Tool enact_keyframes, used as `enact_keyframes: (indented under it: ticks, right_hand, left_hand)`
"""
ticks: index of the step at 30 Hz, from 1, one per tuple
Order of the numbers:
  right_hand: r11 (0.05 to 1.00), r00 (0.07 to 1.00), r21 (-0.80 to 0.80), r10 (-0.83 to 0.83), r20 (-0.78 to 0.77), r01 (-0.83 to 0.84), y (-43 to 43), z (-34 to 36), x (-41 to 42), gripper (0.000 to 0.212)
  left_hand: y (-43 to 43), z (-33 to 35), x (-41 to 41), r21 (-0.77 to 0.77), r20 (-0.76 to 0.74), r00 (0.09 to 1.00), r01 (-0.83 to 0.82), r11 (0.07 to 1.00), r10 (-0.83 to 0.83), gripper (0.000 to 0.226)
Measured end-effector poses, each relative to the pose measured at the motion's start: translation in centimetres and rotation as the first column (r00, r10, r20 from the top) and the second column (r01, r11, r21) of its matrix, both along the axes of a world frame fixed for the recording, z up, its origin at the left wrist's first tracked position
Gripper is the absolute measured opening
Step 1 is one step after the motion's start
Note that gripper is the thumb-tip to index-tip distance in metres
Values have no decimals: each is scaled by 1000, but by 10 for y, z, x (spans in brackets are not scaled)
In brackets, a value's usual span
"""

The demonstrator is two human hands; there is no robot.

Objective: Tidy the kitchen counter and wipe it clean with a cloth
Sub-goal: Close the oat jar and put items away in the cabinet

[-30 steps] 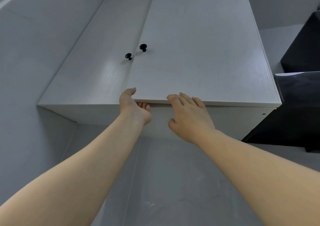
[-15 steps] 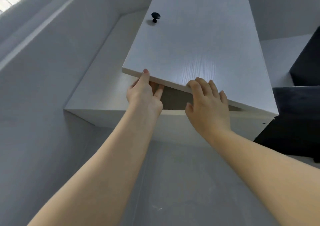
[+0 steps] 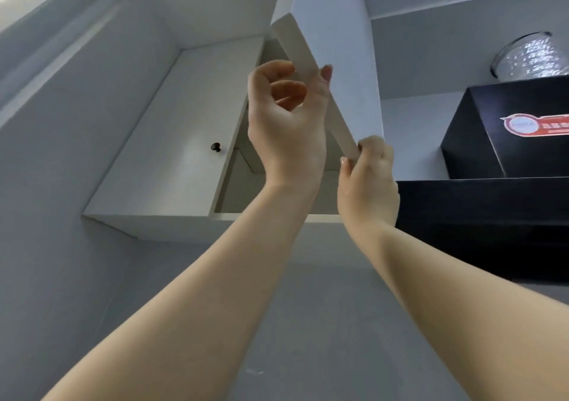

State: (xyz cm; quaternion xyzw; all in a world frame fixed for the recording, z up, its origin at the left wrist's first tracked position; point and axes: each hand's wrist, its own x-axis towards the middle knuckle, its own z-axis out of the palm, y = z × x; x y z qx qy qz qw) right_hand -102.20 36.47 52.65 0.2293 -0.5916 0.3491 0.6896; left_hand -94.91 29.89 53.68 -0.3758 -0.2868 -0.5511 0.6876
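I'm holding the cupboard door (image 3: pixel 337 62) open, centre frame — left hand (image 3: pixel 286 117) curling round its lower edge, right hand (image 3: pixel 366 185) pinching its corner; a slipping grip risks it swinging shut on fingers. Cloth and desk aren't showing.

Left hand (image 3: pixel 286 123), right hand (image 3: pixel 369 182) — on cabinet door (image 3: pixel 335 31)

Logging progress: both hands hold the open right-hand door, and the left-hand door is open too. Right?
No. In the head view the left-hand door is shut. The left hand and right hand do hold the open right-hand door.
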Motion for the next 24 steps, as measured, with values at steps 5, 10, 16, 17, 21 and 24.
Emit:
enact_keyframes:
  ticks: [5, 10, 16, 17, 21, 24]
  right_hand:
    - [980, 974, -56, 197, 111, -192, 8, -13, 13, 46]
    - [966, 922, -96, 257, 291, -239, 22, -23, 29, 63]
    - [963, 867, -9, 246, 433, -269, 16, -55, 34, 54]
    - [962, 858, 5, 241, 453, -273, 13, -60, 33, 52]
    - [964, 847, 83, 180, 501, -254, 1, -76, 32, 43]
    - [961, 820, 131, 131, 557, -242, -9, -93, 25, 40]
  left_hand:
    - [21, -3, 16, -160, 72, 987, -130, 979, 143, 28]
    - [20, -20, 17, -252, 194, 960, -149, 956, 201, 22]
    - [2, -44, 13, -316, 463, 848, -113, 942, 257, 34]
    - [-2, -47, 10, -330, 493, 821, -130, 935, 289, 34]
    - [-21, -68, 2, -377, 599, 710, -158, 913, 370, 32]
    - [-39, -91, -5, -401, 673, 614, -165, 901, 412, 31]
